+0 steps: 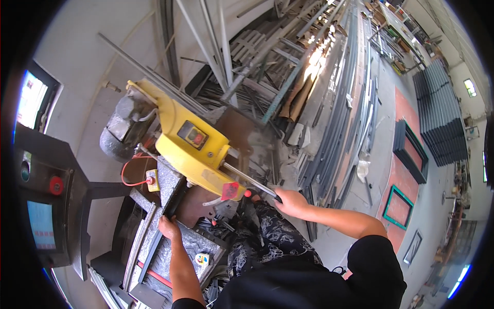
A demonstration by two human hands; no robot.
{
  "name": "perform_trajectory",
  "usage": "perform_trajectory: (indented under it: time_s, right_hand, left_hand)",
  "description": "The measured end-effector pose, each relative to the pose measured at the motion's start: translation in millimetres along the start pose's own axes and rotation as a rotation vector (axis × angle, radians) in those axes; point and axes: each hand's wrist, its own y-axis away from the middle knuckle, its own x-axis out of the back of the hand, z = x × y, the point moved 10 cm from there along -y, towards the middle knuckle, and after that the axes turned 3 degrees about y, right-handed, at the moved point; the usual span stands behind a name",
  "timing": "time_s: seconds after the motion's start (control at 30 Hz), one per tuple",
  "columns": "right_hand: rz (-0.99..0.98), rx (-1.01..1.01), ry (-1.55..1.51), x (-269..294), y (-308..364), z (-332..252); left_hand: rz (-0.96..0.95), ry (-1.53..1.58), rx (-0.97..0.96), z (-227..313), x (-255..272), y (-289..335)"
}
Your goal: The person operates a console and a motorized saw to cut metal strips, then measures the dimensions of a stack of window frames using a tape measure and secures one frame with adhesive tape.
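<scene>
While the head view shows the right hand (292, 204) wrapped round the black-gripped, silver metal lever (252, 180) of the yellow-painted machine head (193, 141), it's the left hand (169, 227) that's nearer the long, dark-grey metal bar (150, 255). Left fingers look bent at the bar's upper end; can't tell if they actually close on it. Lengthwise, the bar runs down and slightly left from there along the silvery-grey machine bed (186, 252), well apart from the right hand.

Ahead, between your bare left hand (168, 227) and bare right hand (292, 204), a bulky yellow metal machine head (175, 123) blocks passage. A dark, boxy control panel (55, 213) bars far left; smooth grey floor (383, 139) gives room rightward.
</scene>
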Motion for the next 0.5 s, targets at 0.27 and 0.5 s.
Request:
perform_trajectory:
  time_s: [0.27,0.5]
  right_hand:
    - [-0.029,-0.067,0.029,-6.9,-0.6,7.9]
    - [0.028,-0.017,0.059,-10.4,-2.5,9.9]
  left_hand:
    - [0.025,0.038,-0.001,-0.6,2.9,1.3]
    - [0.048,0.041,-0.014,-2.6,-0.4,0.9]
